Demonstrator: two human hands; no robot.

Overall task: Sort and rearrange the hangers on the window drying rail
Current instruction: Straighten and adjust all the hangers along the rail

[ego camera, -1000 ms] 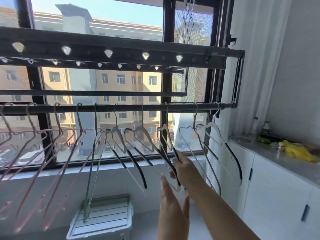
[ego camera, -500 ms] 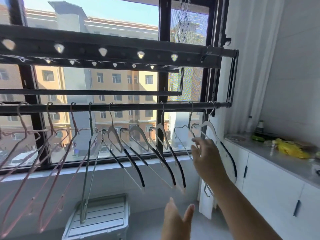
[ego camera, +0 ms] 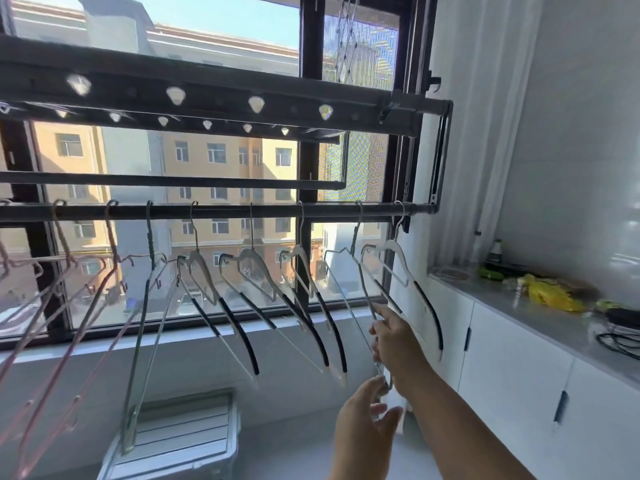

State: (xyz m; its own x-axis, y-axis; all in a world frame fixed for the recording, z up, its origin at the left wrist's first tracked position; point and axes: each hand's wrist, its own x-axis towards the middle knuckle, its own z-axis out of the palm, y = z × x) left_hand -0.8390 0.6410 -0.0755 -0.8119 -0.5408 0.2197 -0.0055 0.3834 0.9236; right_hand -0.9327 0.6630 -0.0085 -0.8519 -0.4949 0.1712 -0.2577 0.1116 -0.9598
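Left hand [ego camera: 363,431]: raised nearest, low and right of centre. The fingers are spread and relaxed and nothing is gripped. The tips are just beside the bottom corner of the thin wire hanger [ego camera: 354,233], but contact cannot be told.
Right hand [ego camera: 398,344]: set just above and beyond the left. The lower fingers appear curled round the wire hanger's slanted arm, while the index finger is pointed up.
Wire hanger: hooked second from the right end of the drying rail [ego camera: 221,212] and swung toward the person.
Neighbours: a white hanger with black sleeves [ego camera: 398,258] is hung at the far right end. Three more of that kind [ego camera: 242,265] are spaced to the left, then a grey-green one [ego camera: 149,244], then pink ones [ego camera: 69,278] crowded at the left.
Step in hand: the odd wire hanger is judged to be singled out from among the white-and-black set.
Next move: the hook would need to be lifted clear of the rail and carried left without its neighbours being snagged.
Surroundings: a slatted box [ego camera: 180,434] is stood on the floor below, and a counter [ego camera: 540,317] is seen at right.
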